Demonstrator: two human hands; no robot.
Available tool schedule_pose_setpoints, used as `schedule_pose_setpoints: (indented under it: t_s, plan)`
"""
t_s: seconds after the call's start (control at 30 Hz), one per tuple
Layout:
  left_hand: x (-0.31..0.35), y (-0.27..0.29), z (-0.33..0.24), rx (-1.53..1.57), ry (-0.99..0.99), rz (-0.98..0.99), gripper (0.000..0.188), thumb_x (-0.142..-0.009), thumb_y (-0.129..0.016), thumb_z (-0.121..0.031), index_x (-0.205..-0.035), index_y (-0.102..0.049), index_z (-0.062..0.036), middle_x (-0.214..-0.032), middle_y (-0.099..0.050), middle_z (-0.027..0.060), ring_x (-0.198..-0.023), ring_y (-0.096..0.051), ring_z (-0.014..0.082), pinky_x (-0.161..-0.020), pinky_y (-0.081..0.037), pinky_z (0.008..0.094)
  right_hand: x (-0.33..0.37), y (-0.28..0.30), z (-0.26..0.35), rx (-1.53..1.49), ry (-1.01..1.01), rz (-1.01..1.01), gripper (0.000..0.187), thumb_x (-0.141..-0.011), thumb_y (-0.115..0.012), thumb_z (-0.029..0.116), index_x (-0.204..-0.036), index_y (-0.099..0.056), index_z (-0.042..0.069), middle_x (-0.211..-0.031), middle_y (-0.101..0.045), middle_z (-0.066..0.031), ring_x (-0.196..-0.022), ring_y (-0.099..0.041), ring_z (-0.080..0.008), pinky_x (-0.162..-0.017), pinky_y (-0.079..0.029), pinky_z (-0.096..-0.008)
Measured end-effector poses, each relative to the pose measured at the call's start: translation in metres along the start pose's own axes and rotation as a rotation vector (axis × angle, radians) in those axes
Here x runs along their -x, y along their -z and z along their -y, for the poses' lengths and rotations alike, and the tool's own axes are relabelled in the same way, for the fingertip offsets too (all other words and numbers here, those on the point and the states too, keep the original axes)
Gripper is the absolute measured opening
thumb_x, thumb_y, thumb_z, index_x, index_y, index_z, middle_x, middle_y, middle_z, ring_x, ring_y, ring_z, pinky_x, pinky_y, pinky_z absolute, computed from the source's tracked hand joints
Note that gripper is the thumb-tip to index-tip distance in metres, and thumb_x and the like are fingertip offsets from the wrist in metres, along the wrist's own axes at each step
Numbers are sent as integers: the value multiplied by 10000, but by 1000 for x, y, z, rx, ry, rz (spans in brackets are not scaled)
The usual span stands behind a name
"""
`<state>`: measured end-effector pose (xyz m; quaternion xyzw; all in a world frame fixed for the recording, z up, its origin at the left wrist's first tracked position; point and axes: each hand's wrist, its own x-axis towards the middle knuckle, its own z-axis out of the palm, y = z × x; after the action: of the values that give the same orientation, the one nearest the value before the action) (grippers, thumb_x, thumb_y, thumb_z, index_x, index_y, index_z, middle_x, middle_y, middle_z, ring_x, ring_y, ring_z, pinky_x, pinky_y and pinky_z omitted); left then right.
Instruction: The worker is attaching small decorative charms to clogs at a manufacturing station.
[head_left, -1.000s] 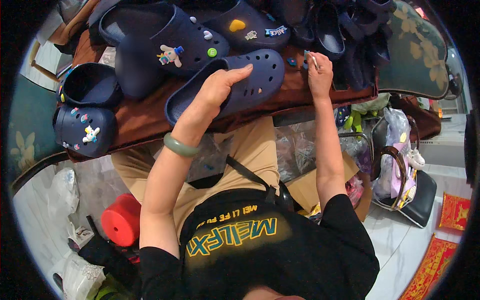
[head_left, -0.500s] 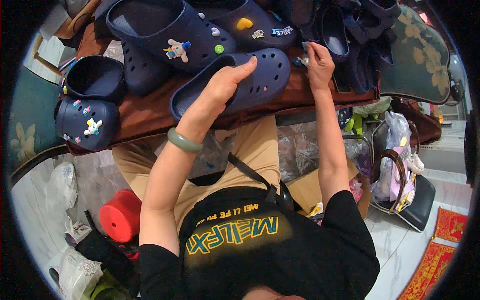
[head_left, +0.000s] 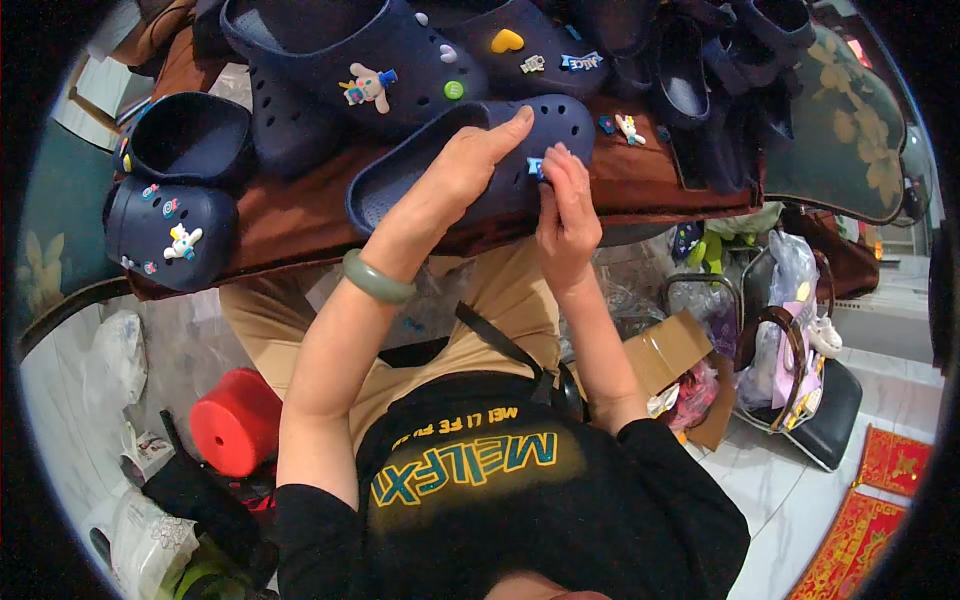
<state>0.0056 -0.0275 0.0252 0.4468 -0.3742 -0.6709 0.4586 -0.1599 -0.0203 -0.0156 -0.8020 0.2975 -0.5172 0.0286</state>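
Note:
My left hand point(head_left: 462, 178) is wrapped over the middle of a navy clog point(head_left: 568, 120), thumb on its upper. The clog lies on its side, holes facing me. My right hand point(head_left: 568, 215) pinches a small blue charm point(head_left: 536, 169) against the clog's holed upper; whether its stem sits in a hole is hidden. To the right on the brown cloth point(head_left: 300, 225) lie a white rabbit charm point(head_left: 629, 129) and a small blue charm point(head_left: 606, 124). Behind stands a larger navy clog point(head_left: 310, 85) with a rabbit charm point(head_left: 369, 88) and a green round charm point(head_left: 454, 90).
At the left are decorated clogs point(head_left: 170, 235); several dark sandals point(head_left: 735, 70) crowd the back right. Below the table stand a red stool point(head_left: 235, 422), an open cardboard box point(head_left: 668, 350) and a black chair point(head_left: 825, 415) bearing bags.
My right hand has come left from the loose charms to the clog, bringing a blue charm. The left hand still holds the clog in nearly the same place.

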Motion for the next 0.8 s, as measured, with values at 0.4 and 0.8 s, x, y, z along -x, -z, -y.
schedule_pose_setpoints:
  t_s: [0.4, 0.8]
  plan:
    - [-1, 7, 16, -656, -585, -82, 353, -941, -567, -294, -1079, -681, 10, -957, -700, 77, -830, -633, 124, -774, -500, 283, 26, 3, 25, 434, 6, 302, 690, -797, -652, 122, -1402, -373, -59, -1449, -394, -240, -1372, -355, -393, -1118, -252, -531]
    - [19, -6, -5, -321, -283, 63, 228, -800, -704, -114, -974, -673, 31, -916, -674, 25, -819, -579, 91, -746, -491, 269, 12, 26, 18, -95, -258, 245, 418, -916, -467, -25, -1334, -466, -23, -1392, -486, -178, -1302, -455, -333, -1067, -364, -393]
